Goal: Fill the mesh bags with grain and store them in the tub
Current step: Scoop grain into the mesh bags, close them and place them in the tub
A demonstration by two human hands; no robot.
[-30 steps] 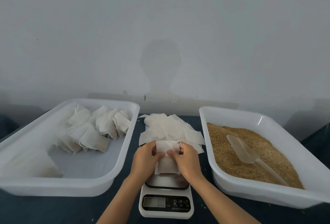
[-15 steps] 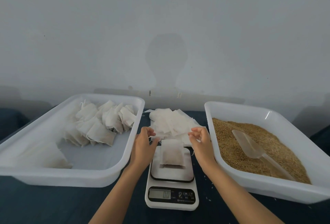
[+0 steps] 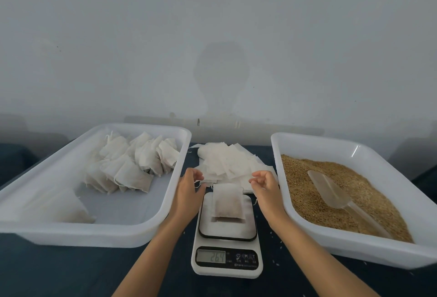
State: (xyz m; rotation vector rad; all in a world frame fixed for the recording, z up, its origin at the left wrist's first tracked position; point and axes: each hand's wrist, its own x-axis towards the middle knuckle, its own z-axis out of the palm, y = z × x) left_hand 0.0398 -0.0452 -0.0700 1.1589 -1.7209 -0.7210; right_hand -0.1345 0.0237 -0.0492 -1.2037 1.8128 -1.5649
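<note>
Both hands off bag since half-second back; filled mesh bag (image 3: 227, 202) lies alone on scale (image 3: 227, 237), 12 o'clock of display. My left hand (image 3: 189, 190) at 9, right hand (image 3: 266, 190) at 3, fingers loosely curled, empty. Wait for steady reading, then lift bag to tub (image 3: 132, 232) at 9

Light: soft, even, fairly dim, greyish cast
Shadows: faint head-shaped shadow on wall (image 3: 222, 76); soft dark bands under the tubs
Glare: small bright streak on right tub (image 3: 354, 152) rim
Focus: centre sharp; scale (image 3: 227, 259) digits readable
Edges: wide-angle bending, corners slightly soft
</note>
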